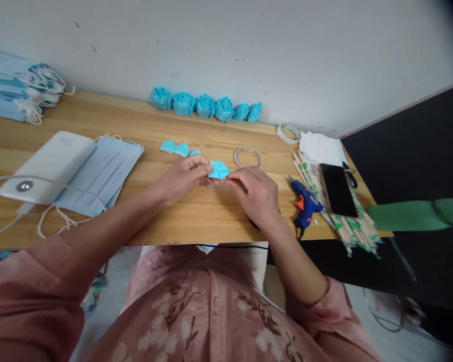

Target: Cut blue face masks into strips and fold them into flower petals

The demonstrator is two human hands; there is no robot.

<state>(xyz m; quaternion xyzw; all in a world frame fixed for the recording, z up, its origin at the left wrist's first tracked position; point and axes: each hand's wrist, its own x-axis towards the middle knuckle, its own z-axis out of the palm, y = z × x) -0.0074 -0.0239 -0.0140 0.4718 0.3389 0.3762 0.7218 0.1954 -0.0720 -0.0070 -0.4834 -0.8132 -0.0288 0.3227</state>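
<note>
A small folded blue petal (219, 170), made of thin fabric or paper, is held between my hands above the table. My left hand (194, 173) pinches its left side with thumb and fingers. At its right corner, the fingertips of my right hand (254, 188) are closed on the edge. Several similar folded blue petals (181, 149) lie just behind my left hand, one partly hidden by it. Behind my right hand rests a roll of narrow tape (248, 149). Farther back, along the wall, stands a row of several blue flowers (205, 105).
On the right are a blue glue gun (305, 203), wrapped chopsticks (357, 226), a black phone (337, 190), white tissue (322, 148) and a wider tape roll (289, 133). To the left lie a white power bank (53, 163) with a cable, face masks (101, 173) and a mask stack (7, 85).
</note>
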